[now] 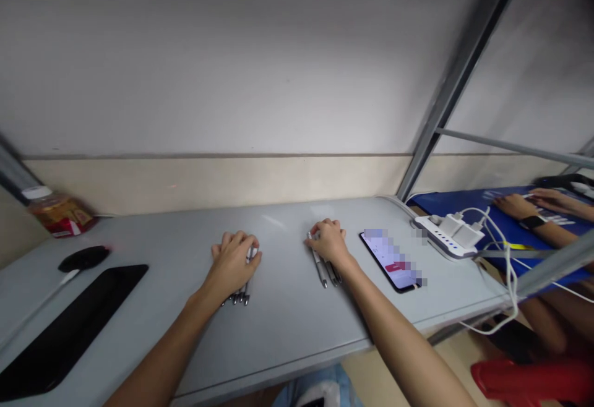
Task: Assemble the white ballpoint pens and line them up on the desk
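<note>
My left hand [236, 257] rests on the grey tabletop, its fingers curled over a bunch of pens [246, 299]. Several silver tips stick out below the palm, while the upper parts are mostly hidden. To the right, my right hand [328, 243] covers a second group of silver-grey pens [321, 271] lying side by side, tips toward me. Its thumb and index finger are closed at the upper end of the leftmost pen. Bare tabletop separates the two groups.
A lit phone [390, 258] lies right of my right hand, with a white power strip [445, 237] and cables beyond. At left are a black pad [78, 326], a round black charger [83, 259] and a bottle [60, 212]. Another person's hands [515, 207] work over a blue table [468, 209].
</note>
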Motion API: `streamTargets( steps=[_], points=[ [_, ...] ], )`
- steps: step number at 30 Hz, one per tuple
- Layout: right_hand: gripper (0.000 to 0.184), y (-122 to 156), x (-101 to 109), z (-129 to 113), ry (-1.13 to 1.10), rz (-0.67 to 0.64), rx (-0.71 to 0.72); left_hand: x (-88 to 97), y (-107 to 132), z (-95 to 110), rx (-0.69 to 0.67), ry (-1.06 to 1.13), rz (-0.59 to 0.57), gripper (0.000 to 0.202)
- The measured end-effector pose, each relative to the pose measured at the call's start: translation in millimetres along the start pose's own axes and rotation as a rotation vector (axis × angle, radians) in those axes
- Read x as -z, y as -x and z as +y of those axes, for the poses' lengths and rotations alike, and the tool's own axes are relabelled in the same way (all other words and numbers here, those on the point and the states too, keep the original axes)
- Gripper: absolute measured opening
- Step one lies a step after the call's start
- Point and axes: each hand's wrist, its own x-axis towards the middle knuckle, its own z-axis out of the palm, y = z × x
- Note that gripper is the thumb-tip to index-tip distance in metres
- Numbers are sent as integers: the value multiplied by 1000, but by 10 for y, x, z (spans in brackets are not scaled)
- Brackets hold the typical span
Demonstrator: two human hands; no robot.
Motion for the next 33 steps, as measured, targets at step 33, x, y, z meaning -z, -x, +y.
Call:
streamTargets(
  steps=[33],
  points=[
    [25,-70,52,153,-106,20,40,101,54,188,-123,-1,-136,19]
  ],
)
